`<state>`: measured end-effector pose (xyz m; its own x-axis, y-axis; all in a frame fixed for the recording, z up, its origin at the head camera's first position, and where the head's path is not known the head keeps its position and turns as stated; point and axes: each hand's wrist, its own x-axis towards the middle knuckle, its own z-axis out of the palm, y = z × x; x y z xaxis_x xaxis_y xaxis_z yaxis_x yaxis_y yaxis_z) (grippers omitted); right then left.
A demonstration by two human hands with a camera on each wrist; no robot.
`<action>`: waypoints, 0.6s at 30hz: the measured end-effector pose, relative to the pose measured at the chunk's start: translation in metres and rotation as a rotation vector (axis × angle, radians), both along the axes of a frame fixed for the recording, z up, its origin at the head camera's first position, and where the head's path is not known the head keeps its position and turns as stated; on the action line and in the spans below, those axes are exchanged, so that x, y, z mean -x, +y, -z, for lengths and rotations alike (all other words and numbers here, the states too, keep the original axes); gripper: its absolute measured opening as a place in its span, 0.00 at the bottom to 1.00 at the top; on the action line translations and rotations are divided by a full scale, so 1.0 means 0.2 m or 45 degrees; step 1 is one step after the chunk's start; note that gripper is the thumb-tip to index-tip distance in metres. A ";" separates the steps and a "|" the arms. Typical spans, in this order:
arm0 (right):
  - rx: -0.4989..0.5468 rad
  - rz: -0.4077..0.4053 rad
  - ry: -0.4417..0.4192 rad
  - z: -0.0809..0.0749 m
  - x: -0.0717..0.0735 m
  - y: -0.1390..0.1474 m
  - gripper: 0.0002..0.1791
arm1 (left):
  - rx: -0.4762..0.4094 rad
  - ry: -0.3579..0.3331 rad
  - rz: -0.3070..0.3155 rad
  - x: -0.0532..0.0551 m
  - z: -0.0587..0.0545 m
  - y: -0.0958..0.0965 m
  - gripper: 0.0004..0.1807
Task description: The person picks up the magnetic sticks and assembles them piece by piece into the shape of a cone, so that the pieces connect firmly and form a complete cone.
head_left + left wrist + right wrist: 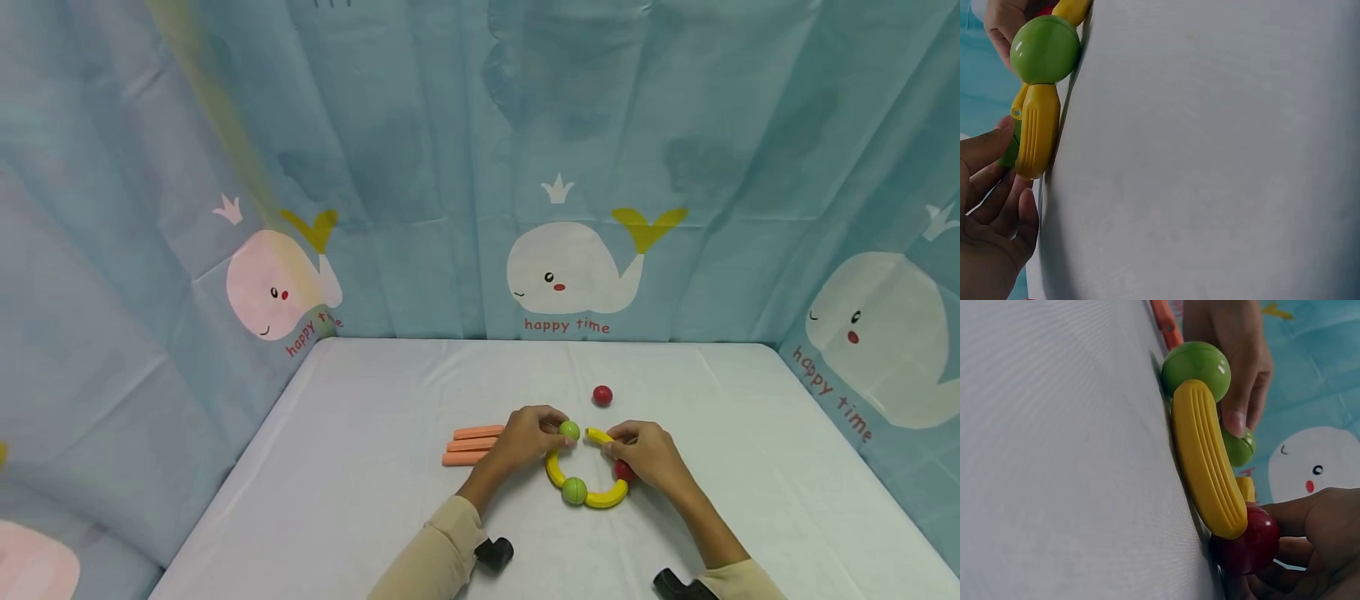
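Observation:
On the white table lies a nearly complete ring of curved yellow rods and coloured balls. My left hand (525, 435) pinches a green ball (569, 430) at the ring's far left, atop a curved yellow rod (554, 469). Across a small gap, my right hand (651, 454) grips another curved yellow rod (597, 436), its free end pointing toward that ball. A red ball (1249, 544) sits beneath the right hand, joined to the near yellow rod (1207, 456). That rod's other end meets a second green ball (574, 491) at the front of the ring.
Several straight orange rods (471, 458) lie side by side just left of my left hand. A loose red ball (602, 396) rests beyond the ring. Blue curtains with whale prints (420, 275) hang behind and beside the table.

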<state>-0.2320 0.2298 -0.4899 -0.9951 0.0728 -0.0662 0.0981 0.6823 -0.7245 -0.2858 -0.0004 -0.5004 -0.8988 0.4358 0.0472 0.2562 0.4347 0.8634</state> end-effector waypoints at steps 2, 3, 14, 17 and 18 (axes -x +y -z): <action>-0.001 -0.006 0.008 0.00 0.00 0.00 0.12 | 0.004 0.007 0.011 -0.01 0.00 0.00 0.22; 0.001 -0.008 0.010 0.00 0.00 0.00 0.12 | 0.006 0.012 0.018 -0.02 0.00 0.01 0.23; 0.020 -0.018 0.016 0.00 0.00 -0.01 0.12 | 0.043 0.021 0.048 -0.04 0.00 0.01 0.20; 0.018 -0.019 0.019 0.00 0.00 -0.02 0.12 | 0.034 0.017 0.048 -0.04 0.01 0.02 0.20; 0.017 -0.021 0.021 0.00 0.00 -0.02 0.11 | 0.032 0.017 0.047 -0.04 0.01 0.02 0.20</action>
